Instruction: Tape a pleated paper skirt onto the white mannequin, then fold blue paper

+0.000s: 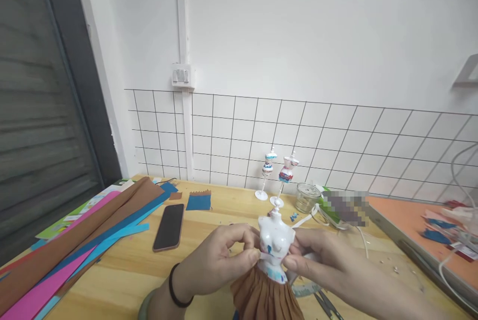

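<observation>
A small white dress form with blue and purple smears stands upright between my hands, in front of me. Pleated brown crepe paper hangs below its hips like a skirt. My left hand wears a black band at the wrist and pinches the end of a narrow white strip against the waist. On the other side, my right hand has thumb and fingers closed at the form's waist; part of the white strip shows behind its fingers. Scissors lie under my right hand, partly hidden.
Coloured crepe paper strips and a phone lie on the left. A blue scrap is farther back. Two small dress forms on stands and a glass jar stand near the gridded wall. Scraps lie on an orange surface at right.
</observation>
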`<act>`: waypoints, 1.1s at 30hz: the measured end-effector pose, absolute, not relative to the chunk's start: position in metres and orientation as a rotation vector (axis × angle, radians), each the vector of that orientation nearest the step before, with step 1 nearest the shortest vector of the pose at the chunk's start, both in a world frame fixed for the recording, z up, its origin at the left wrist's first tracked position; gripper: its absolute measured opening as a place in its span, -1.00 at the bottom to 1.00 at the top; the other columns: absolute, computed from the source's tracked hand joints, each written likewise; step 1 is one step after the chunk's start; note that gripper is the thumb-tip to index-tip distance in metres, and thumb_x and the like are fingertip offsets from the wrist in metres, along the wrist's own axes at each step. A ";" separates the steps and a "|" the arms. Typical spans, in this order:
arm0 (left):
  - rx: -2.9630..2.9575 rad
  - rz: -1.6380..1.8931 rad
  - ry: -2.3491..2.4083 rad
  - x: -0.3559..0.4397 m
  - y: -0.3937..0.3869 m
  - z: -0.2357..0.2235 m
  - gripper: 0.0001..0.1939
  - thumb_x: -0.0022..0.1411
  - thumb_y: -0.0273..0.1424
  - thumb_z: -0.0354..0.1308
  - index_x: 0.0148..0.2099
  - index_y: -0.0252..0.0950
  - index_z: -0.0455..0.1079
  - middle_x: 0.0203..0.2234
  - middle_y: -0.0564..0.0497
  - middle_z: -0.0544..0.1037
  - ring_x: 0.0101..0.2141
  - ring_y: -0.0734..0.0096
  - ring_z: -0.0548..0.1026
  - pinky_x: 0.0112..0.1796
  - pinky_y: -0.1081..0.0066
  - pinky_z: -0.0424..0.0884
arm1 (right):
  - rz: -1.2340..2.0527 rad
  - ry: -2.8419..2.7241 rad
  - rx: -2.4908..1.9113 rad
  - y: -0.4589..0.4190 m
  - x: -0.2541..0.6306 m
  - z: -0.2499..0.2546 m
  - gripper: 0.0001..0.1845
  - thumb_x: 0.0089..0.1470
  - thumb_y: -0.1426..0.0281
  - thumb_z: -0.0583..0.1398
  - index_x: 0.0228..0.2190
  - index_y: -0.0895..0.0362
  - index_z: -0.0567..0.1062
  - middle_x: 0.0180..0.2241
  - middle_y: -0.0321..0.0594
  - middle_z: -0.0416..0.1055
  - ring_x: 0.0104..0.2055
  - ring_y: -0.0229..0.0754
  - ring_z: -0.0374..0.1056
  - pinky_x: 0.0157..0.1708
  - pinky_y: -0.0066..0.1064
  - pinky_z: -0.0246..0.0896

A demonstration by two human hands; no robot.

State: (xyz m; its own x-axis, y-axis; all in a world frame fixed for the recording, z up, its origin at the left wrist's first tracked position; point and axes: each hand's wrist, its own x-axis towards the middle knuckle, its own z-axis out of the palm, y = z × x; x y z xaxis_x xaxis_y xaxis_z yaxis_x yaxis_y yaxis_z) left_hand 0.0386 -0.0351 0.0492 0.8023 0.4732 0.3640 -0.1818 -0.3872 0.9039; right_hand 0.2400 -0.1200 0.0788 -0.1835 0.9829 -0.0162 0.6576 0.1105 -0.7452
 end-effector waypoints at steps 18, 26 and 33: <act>1.659 0.684 0.350 0.049 -0.020 0.030 -0.67 0.11 -0.15 0.06 -0.47 -0.28 0.10 -0.42 0.00 0.38 -0.27 0.38 0.35 -0.27 0.41 0.23 | 0.219 -2.050 -1.859 -0.096 0.243 0.064 -0.60 0.12 0.14 -0.03 -0.63 0.09 0.22 -0.65 -0.37 0.24 -0.60 -0.29 0.15 -0.63 -0.48 -0.10; 1.601 0.888 0.511 0.069 -0.029 0.021 -0.64 -0.10 -0.23 0.28 -0.38 -0.28 0.18 -0.42 0.04 0.40 -0.34 0.42 0.36 -0.28 0.44 0.25 | 0.145 -2.029 -1.862 -0.092 0.241 0.056 -0.60 0.13 0.14 -0.03 -0.62 0.08 0.24 -0.64 -0.34 0.32 -0.60 -0.26 0.22 -0.63 -0.47 -0.08; 1.575 0.992 0.572 0.078 -0.030 0.014 -0.84 0.04 -0.34 0.15 -0.43 -0.32 0.27 -0.51 0.07 0.38 -0.42 0.46 0.34 -0.34 0.47 0.27 | 0.200 -2.008 -1.880 -0.092 0.237 0.057 -0.59 0.14 0.12 -0.06 -0.61 0.08 0.21 -0.62 -0.34 0.31 -0.58 -0.25 0.21 -0.59 -0.47 -0.06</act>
